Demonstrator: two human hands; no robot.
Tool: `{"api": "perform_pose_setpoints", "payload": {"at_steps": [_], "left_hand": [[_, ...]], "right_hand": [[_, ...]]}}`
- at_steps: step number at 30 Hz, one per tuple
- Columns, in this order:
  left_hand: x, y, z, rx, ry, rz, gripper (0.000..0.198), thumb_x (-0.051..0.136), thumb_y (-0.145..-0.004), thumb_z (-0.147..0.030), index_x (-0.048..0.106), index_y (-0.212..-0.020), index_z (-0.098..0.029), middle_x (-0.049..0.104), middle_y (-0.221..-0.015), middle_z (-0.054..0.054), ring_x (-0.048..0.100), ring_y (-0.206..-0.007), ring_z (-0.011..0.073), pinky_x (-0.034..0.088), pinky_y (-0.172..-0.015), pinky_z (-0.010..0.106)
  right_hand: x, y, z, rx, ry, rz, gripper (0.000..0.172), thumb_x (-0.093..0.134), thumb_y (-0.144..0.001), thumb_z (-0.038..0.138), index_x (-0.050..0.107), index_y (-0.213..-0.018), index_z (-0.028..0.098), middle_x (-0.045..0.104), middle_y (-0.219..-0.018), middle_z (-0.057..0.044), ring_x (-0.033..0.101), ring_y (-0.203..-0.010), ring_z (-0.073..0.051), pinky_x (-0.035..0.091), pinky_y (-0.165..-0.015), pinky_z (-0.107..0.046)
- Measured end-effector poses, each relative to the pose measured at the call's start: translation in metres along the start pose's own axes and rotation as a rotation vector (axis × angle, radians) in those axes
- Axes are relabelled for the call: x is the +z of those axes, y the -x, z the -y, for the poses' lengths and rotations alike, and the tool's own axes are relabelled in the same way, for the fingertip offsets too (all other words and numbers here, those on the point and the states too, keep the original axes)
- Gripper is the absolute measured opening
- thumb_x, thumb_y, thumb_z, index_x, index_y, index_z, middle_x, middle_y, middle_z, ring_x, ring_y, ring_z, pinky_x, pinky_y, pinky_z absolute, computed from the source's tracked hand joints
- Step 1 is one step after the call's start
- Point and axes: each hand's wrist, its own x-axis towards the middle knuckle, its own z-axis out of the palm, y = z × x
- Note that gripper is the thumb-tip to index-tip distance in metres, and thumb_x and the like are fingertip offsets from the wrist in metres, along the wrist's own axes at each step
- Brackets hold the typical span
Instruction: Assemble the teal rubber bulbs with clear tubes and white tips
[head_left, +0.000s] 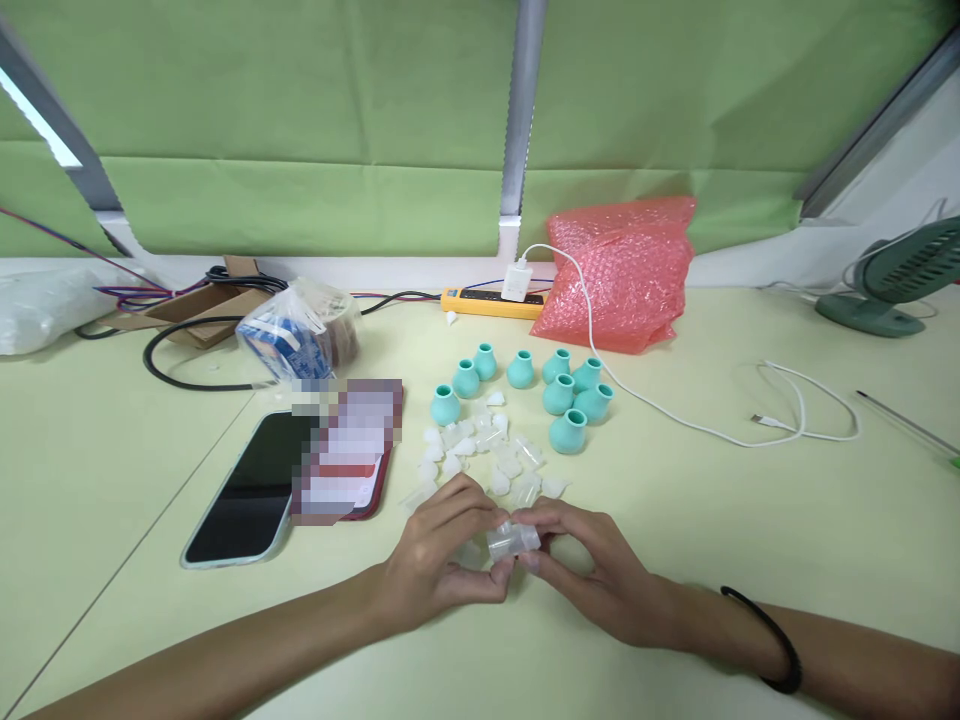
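Observation:
Between the fingertips of both hands is a small clear plastic tube point(513, 541), lying sideways. My left hand point(442, 545) pinches its left end. At its right end, my right hand point(592, 565) grips the whitish part with thumb and fingers. Just beyond the hands lies a loose pile of similar clear plastic tubes point(528, 453) and small white plastic caps point(453, 465). Behind the pile stand several teal rubber bulbs point(568, 432) with open necks, most of them upright. Part of the pile is hidden behind my left hand.
Two phones, one dark-screened point(244, 490) and one red-cased point(384, 480), lie at left. Behind them are a plastic bag with a blue item point(292, 335) and a cardboard box point(199, 308). A yellow power strip point(480, 303), pink bubble wrap point(622, 280), white cable point(675, 415), screwdriver point(904, 420) and green fan point(870, 315) are also present.

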Motion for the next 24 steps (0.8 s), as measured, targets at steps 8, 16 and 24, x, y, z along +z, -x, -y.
{"api": "perform_pose_setpoints", "payload": {"at_steps": [8, 16, 24], "left_hand": [[-0.0008, 0.0012, -0.0014, 0.000, 0.001, -0.008, 0.021, 0.064, -0.058, -0.006, 0.055, -0.077, -0.010, 0.057, -0.064, 0.007, 0.045, -0.059, 0.0146, 0.044, -0.051, 0.029], [-0.0066, -0.0025, -0.0067, -0.170, 0.156, 0.030, 0.037, 0.062, -0.063, -0.012, 0.053, -0.099, -0.011, 0.060, -0.073, 0.008, 0.051, -0.060, 0.0157, 0.045, -0.053, 0.030], [-0.0088, -0.0031, -0.0053, -0.238, 0.205, 0.091, 0.018, 0.053, -0.069, -0.012, 0.058, -0.086, -0.011, 0.057, -0.062, 0.007, 0.048, -0.057, 0.0148, 0.042, -0.052, 0.029]], "right_hand": [[-0.0012, -0.0009, 0.0015, -0.023, 0.027, 0.015, 0.024, 0.052, -0.078, 0.017, 0.048, -0.102, 0.022, 0.060, -0.080, -0.003, 0.055, -0.063, -0.011, 0.047, -0.060, -0.023], [-0.0007, -0.0004, -0.0014, -0.123, 0.019, -0.058, 0.027, 0.049, -0.077, 0.008, 0.047, -0.099, 0.024, 0.058, -0.081, -0.002, 0.055, -0.070, -0.012, 0.048, -0.064, -0.025], [-0.0005, -0.0019, -0.0007, -0.162, 0.019, -0.027, 0.030, 0.046, -0.075, 0.003, 0.049, -0.095, 0.025, 0.056, -0.083, -0.003, 0.055, -0.073, -0.013, 0.047, -0.061, -0.025]]}}
